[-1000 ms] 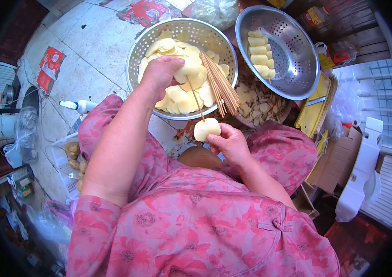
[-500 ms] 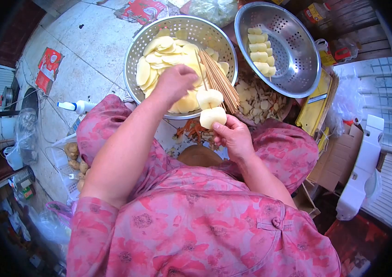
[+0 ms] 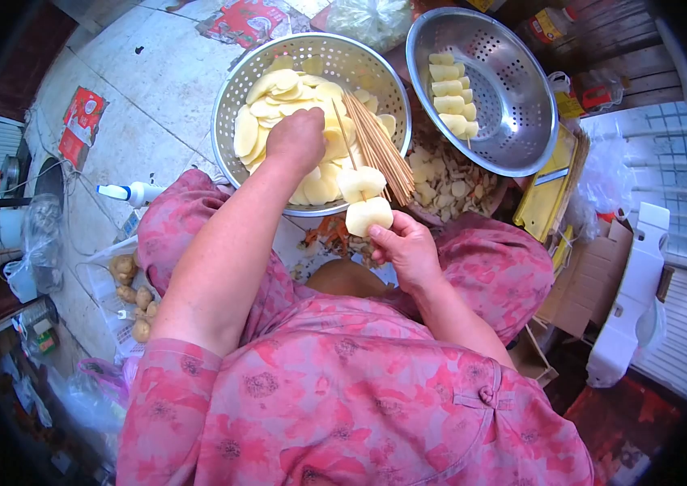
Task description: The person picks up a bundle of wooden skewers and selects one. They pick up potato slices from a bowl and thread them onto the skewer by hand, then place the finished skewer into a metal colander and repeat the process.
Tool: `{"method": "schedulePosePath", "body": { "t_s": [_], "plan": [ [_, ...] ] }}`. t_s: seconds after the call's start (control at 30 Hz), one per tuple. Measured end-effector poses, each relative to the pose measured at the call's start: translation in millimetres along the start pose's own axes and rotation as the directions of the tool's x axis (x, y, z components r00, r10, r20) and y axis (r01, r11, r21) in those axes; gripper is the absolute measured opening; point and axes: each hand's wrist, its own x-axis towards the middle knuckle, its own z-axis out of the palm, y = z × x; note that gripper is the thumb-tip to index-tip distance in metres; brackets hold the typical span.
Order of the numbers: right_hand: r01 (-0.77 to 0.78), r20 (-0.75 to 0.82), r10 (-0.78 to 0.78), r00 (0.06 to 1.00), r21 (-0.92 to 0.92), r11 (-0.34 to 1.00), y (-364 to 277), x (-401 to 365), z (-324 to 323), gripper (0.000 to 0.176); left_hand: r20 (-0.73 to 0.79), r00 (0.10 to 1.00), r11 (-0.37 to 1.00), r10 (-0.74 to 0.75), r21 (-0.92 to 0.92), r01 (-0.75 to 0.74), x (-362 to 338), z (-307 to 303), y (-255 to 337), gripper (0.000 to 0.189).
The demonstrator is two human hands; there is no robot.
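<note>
- The right hand (image 3: 408,249) pinches the lower of two skewered potato slices (image 3: 368,217); the stick rises toward the colander (image 3: 225,151).
- The left hand (image 3: 296,142), apart from it, reaches over the loose potato slices (image 3: 318,188) (its fingertips are hidden, so I cannot tell its grip).
- Red printed sheets (image 3: 82,128) and a yellow-labelled jar (image 3: 546,26) carry markings too small to read.

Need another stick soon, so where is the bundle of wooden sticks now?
In the head view, the bundle of sticks lies across the right-hand rim of the left colander, beside the pale slices and beyond your right hand.
</note>
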Motion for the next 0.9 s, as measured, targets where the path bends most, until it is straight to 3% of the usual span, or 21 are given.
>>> {"method": "schedulePosePath", "body": {
  "t_s": [0.13, 0.23, 0.27, 0.3, 0.33, 0.37, 0.43, 0.5, 0.57, 0.67, 0.9],
  "plan": [
    [0.012, 0.01, -0.012, 1.0, 0.004, 1.0, 2, -1, 0, 0.017, -0.06, 0.998, 0.998, 0.012, -0.065, -0.016, -2, 4, -15, 0.02],
    [0.018, 0.036, -0.017, 0.999, -0.033, 0.999, 1, -5, 2, 0.016, -0.084, 0.996, 0.98, -0.017, -0.197, 0.0, -6, 0, -21, 0.021],
    [0.02, 0.038, -0.019, 0.999, -0.033, 0.999, 2, -6, 2, 0.016, -0.09, 0.99, 0.937, -0.107, -0.344, 0.069, -4, -2, -24, 0.023],
    [0.024, 0.05, -0.021, 0.999, -0.045, 0.999, 2, -7, 3, 0.016, -0.083, 0.977, 0.866, -0.195, -0.483, 0.131, -2, -2, -26, 0.026],
    [0.027, 0.063, -0.023, 0.998, -0.057, 0.998, 2, -8, 3, 0.016, 0.029, 0.955, 0.701, -0.294, -0.672, 0.236, -5, -13, -24, 0.024],
    [0.03, 0.066, -0.026, 0.998, -0.058, 0.998, 3, -9, 2, 0.016, 0.025, 0.955, 0.702, -0.295, -0.672, 0.234, -8, -20, -22, 0.024],
    [0.005, 0.116, 0.011, 0.993, -0.137, 0.991, 6, -9, 0, 0.016, 0.109, 0.92, 0.339, -0.376, -0.908, 0.246, -12, -30, -20, 0.023],
    [-0.001, 0.128, 0.018, 0.992, -0.135, 0.991, 4, -11, 1, 0.016, 0.122, 0.926, 0.301, -0.358, -0.924, 0.238, -14, -34, -22, 0.024],
    [-0.009, 0.137, 0.028, 0.99, -0.135, 0.991, 4, -13, 1, 0.016, 0.163, 0.907, 0.122, -0.389, -0.966, 0.226, -15, -36, -22, 0.026],
    [-0.003, 0.139, 0.022, 0.99, -0.13, 0.991, 4, -14, 1, 0.016, 0.158, 0.897, 0.033, -0.414, -0.982, 0.188, -16, -39, -20, 0.026],
    [-0.009, 0.136, 0.033, 0.99, -0.174, 0.985, 4, -12, -2, 0.017, 0.096, 0.921, 0.094, -0.378, -0.986, 0.141, -16, -40, -21, 0.026]
  ]
}}
